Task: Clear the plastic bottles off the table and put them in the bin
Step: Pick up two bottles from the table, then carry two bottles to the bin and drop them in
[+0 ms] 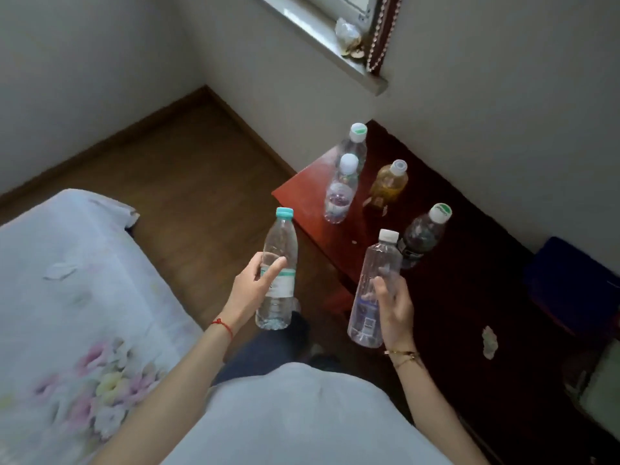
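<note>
My left hand (250, 290) grips a clear bottle with a teal cap (280, 250), held upright above the floor, left of the red table (302, 193). My right hand (396, 307) holds a clear white-capped bottle (372, 286) over the table's near edge. Several bottles stand on the table: two clear white-capped ones (340, 193) (354, 146), a yellow-filled one (389, 184) and a dark-labelled one (422, 234). No bin is in view.
A bed with a floral sheet (67, 297) fills the lower left. Wooden floor (188, 162) lies between bed and table. A window sill (335, 52) with small items runs above. A dark blue object (570, 283) sits at the right, and crumpled paper (489, 340) lies on the dark surface.
</note>
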A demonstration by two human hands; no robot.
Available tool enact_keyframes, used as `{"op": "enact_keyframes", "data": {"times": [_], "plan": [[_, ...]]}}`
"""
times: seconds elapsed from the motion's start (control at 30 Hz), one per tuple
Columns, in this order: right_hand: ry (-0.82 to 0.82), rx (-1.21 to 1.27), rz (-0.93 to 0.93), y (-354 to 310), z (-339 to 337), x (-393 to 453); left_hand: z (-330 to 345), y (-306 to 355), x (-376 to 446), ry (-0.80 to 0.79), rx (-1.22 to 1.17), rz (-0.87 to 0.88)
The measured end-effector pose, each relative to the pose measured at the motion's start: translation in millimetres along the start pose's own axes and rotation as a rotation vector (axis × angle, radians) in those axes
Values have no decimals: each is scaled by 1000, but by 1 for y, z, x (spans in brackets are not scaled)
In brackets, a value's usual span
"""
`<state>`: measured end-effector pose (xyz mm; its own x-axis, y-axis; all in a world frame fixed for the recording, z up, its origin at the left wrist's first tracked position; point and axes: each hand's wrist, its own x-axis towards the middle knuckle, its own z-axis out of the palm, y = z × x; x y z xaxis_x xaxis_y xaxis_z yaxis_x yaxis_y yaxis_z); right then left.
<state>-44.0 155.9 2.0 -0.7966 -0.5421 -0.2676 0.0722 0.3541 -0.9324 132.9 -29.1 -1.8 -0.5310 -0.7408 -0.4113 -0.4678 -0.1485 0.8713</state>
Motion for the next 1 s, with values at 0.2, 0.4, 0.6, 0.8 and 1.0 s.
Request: {"op": "enact_keyframes", "data": {"times": [0.2,0.4,0.6,0.8,1.0], "plan": [[-194,-164,-102,-19,73,3,-72,-52,-16,200,-271,-200],[-419,-267,12,-35,196,64,-169,-82,19,368,-346,-298],[-518,-382,123,-57,342,118,-306,-108,51,533,-332,-457],[-564,-428,212,-93,447,170,-403,-124,84,658,-350,-608],[-615,-515,287,-114,545,246,-459,-151,158,673,-447,-730]]}}
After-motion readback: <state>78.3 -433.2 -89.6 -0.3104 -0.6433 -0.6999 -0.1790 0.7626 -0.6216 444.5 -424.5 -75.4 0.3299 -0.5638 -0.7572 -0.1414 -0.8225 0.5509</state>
